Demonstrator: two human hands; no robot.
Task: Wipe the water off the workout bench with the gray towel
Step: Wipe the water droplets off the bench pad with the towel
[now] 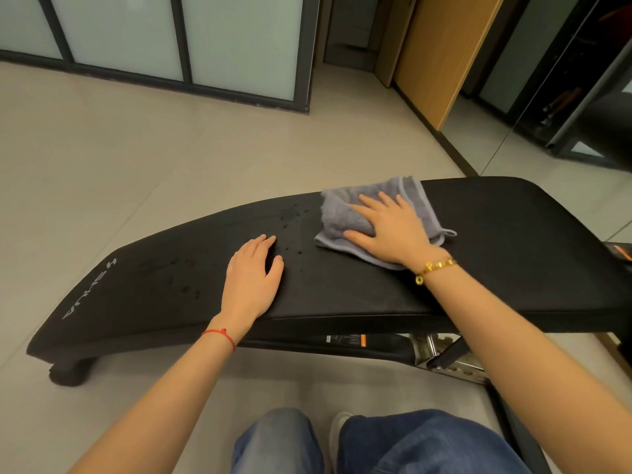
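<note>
Fingers spread and nearly straight, the right hand [390, 227] lies palm-down on the gray towel [345, 217], pressing it flat against the workout bench [513, 234]; nothing is pinched, the grip is wide and flat. A gold bracelet [433, 268] circles that wrist, and the forearm runs back toward the lower right corner. The towel is bunched under the palm, its hemmed edges poking out beyond the fingertips and behind the wrist.

To the left of the towel hand, apart from it, the left hand [251, 278] rests palm-down on the bare black padding, fingers close together and relaxed, holding nothing. A red string bracelet [220, 336] sits on its wrist.

Water droplets [290, 217] bead on the padding between the two hands, just off the towel's left edge, and more lie farther left of the resting hand near a printed logo [89, 292]. The bench curves down to a black foot [70, 371] at that end; metal adjustment hardware [441, 354] shows beneath the seat, below the right forearm. Pale floor tiles [119, 148] stretch beyond the bench to frosted glass panels [239, 39] in dark frames and a wooden door [441, 53]. Blue jeans [427, 443] fill the bottom edge.
</note>
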